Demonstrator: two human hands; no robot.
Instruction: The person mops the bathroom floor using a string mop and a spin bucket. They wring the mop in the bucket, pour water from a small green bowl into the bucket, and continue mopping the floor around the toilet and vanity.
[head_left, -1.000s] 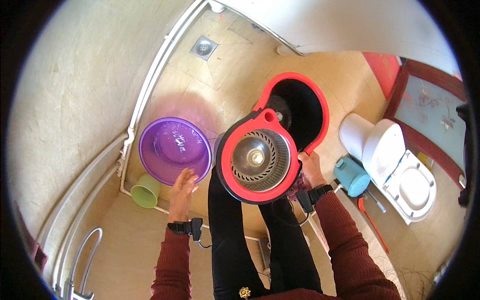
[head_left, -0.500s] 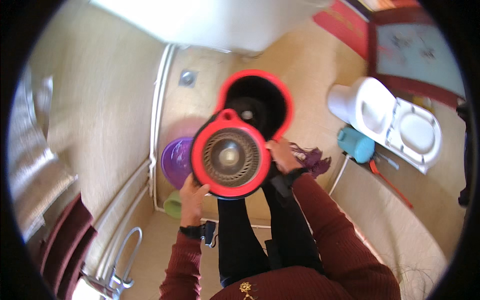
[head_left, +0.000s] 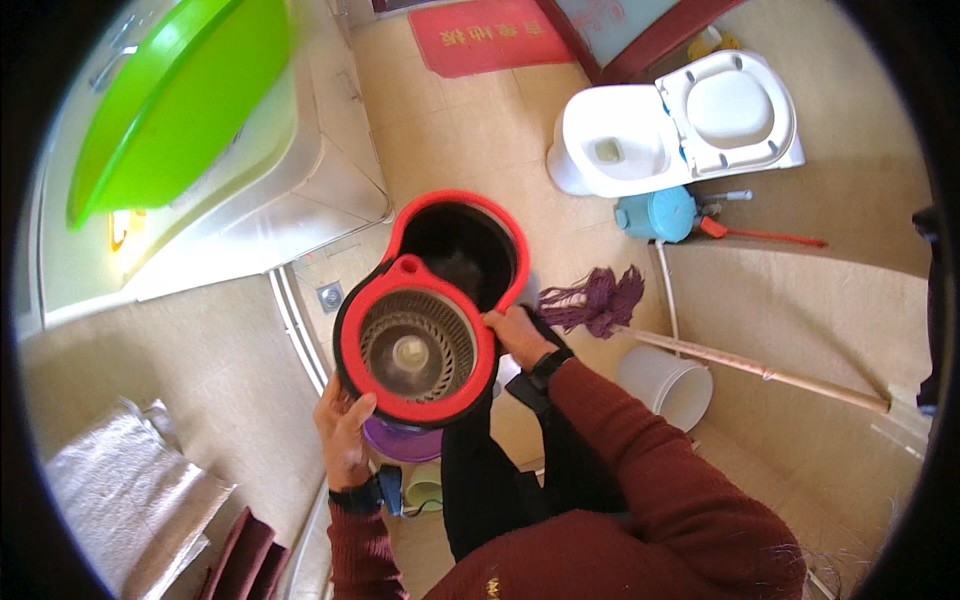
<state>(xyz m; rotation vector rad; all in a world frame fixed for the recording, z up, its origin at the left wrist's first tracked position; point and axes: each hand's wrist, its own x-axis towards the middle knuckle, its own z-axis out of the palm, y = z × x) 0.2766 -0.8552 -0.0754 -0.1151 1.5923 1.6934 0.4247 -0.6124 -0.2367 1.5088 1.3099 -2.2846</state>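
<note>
A spin mop bucket [head_left: 514, 240] in red and black hangs between my two hands above the floor. Its larger well is dark inside, and a metal spin basket [head_left: 375, 335] with a slotted wall sits in the nearer, round part. My left hand [head_left: 343, 428] grips the lower left side of the red rim, thumb on top. At the right, where the two round parts meet, my right hand [head_left: 522, 338] holds the rim with closed fingers. Partly hidden below the bucket are a purple basin [head_left: 400, 442] and a light green container [head_left: 425, 486].
To the right lie a purple string mop [head_left: 606, 300] with a wooden handle and a white pail [head_left: 668, 388]. Beyond them stand a teal bin [head_left: 660, 214] and a toilet [head_left: 622, 125]. A white bathtub [head_left: 325, 200] at far left holds a large green basin [head_left: 185, 110]. A red mat [head_left: 490, 40] lies ahead.
My view has shifted, bringing the bathtub, the green basin and the white pail into sight. Both hands keep hold of the mop bucket, which appears lower and further left in the picture.
</note>
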